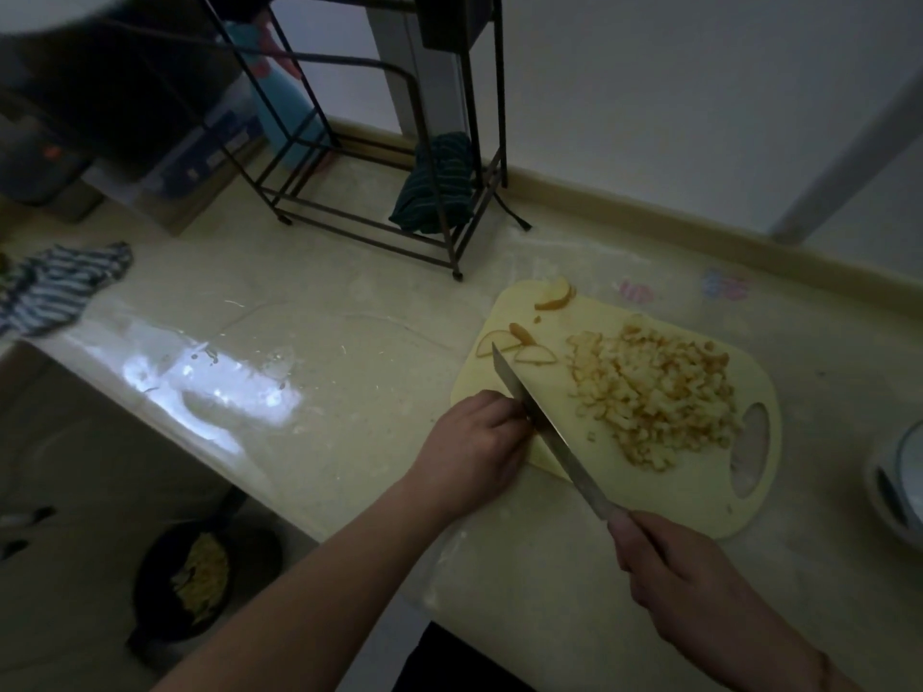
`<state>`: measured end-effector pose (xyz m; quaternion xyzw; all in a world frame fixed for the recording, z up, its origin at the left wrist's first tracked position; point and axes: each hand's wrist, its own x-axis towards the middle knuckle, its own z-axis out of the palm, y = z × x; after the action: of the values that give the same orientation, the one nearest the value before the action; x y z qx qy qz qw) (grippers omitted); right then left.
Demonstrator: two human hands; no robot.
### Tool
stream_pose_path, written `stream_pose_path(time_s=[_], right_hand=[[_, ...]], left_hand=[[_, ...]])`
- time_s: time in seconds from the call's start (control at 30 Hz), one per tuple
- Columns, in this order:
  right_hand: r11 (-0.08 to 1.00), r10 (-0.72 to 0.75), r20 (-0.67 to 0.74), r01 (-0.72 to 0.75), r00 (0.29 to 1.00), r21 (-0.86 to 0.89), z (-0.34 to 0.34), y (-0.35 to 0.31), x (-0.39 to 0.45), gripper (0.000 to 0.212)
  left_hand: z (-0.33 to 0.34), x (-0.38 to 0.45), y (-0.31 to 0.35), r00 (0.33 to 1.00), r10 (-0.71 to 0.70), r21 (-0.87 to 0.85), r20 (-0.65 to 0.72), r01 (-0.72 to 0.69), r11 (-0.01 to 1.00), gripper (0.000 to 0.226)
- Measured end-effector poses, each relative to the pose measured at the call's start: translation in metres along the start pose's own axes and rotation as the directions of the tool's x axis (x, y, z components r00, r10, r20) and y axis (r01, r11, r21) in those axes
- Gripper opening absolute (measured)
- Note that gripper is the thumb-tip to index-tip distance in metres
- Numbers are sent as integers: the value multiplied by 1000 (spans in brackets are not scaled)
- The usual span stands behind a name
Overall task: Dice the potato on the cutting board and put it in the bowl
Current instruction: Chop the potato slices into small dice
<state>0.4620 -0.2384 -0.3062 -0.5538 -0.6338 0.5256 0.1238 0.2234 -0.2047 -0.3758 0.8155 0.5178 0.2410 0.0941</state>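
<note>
A pale yellow cutting board lies on the counter. A heap of diced potato covers its right half. A few potato slices lie near its far left corner, and one more slice sits at the far edge. My right hand grips the handle of a long knife, whose blade runs diagonally across the board with its tip by the slices. My left hand rests on the board's near left edge, fingers curled against the blade; what it holds is hidden. The bowl shows partly at the right edge.
A black wire rack stands at the back of the counter with a dark striped cloth inside. Another striped cloth lies at the far left. A dark bin with scraps sits on the floor below. The counter's near edge runs diagonally.
</note>
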Motion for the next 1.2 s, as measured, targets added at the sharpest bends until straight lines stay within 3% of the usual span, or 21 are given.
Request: stream_pose_path(time_s=[0.3,0.43,0.7,0.8,0.97,1.1,1.2], right_hand=[[989,142,16,-141,990,-38,-4,7,-13,42],[990,48,-9,-49,999,-134,-1,6,-4,58],[974,-45,35,51,998,-221,-3,-12,37,46],[990,11,73,-1,997,-140,-12,-10,35,54],[938,207,196,-251,959,239,-30,-12,21,46],[924,211,151,-248,966,291,-43,-17,19,46],[953,189,138,-216,972,213,-47,-16,20,45]], left_hand=[[5,-1,-3,999,-8,-15,35,8,1000,27],[7,-1,-6,999,-15,-32,52,17,999,27],[3,2,-6,996,16,-16,83,-15,1000,28],[1,2,-6,997,30,-12,77,-29,1000,27],[-8,7,-16,991,108,-2,83,-108,994,15],[-12,17,-25,982,122,-3,147,-122,992,31],[-12,23,-20,970,127,76,209,-146,986,36]])
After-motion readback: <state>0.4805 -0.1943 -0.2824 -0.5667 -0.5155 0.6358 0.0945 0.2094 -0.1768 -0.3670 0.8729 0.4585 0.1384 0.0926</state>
